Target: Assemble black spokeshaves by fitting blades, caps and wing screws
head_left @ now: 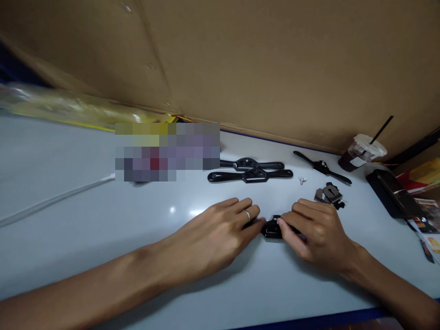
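Observation:
Both my hands are on a black spokeshave [273, 229] low over the white table. My left hand [228, 224], a ring on one finger, is wrapped round its left handle, which is hidden beneath the fingers. At the middle of the body, the thumb and forefinger of my right hand [316, 229] pinch by a small shiny screw; the other fingers curl over the right handle. Two more black spokeshaves, one nearer [250, 175] and one behind it [245, 162], lie beyond my hands. Loose metal blades and caps [330, 195] rest just past my right hand, near small silver thumbscrews [302, 180].
Another spokeshave [322, 166] lies at the back right, before a plastic cup [360, 151] with a dark drink and straw. A black case [392, 192] is at the right edge. Plastic-wrapped yellow material [75, 103] runs along the cardboard wall [257, 68]. A white cable [62, 197] crosses the left.

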Motion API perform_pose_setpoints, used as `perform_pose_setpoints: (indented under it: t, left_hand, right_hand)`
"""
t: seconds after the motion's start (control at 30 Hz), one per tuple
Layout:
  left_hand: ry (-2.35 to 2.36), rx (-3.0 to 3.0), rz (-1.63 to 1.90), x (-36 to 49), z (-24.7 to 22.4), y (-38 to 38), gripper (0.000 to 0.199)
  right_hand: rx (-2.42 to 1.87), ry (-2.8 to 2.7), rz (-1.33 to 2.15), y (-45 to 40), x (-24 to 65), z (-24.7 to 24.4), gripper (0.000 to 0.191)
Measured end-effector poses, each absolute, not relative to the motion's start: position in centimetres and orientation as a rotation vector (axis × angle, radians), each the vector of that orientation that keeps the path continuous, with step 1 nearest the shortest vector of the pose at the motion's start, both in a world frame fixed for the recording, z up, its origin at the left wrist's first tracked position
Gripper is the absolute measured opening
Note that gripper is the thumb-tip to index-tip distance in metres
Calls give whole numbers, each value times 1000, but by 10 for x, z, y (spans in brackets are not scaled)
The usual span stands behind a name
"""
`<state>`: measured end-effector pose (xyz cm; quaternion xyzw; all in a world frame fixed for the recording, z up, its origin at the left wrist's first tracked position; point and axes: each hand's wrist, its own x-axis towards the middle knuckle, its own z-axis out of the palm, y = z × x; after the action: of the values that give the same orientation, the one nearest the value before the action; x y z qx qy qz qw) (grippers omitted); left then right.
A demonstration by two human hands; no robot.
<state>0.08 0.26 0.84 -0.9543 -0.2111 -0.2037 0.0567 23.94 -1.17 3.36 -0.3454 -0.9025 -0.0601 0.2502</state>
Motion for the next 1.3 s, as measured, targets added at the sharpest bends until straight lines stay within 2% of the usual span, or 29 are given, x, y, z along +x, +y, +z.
perform_pose_setpoints:
  t: [0.1,0.27,0.43,0.6,0.73,0.9,1.1,1.3]
  left_hand:
    - [-645,-2896,-619,1,7,3,16]
    - [-639,-2900,-596,-1,9,3,15]
    - [-644,-2899,-606,0,9,3,15]
    - [-646,-2915,-616,0,8,3,16]
    - [-660,-2921,-613,0,8,3,15]
    - [-648,-2919,-632,1,9,3,17]
    - [-634,-2889,-636,1,10,3,18]
    - [-662,-2891,-585,1,7,2,13]
  right_hand:
    - [-975,-2456,-150,-12,239,33,42]
    - [-914,-2462,100,-13,238,33,42]
    - [-973,-2438,-56,-11,239,32,42]
    - [-899,-2485,27,-11,238,33,41]
    - [-946,-2465,-99,-9,240,32,40]
    - [-869,-2491,12,-11,239,31,39]
    - [-905,-2454,-105,-12,238,28,35]
    - [-960,-2447,21,-7,255,35,33]
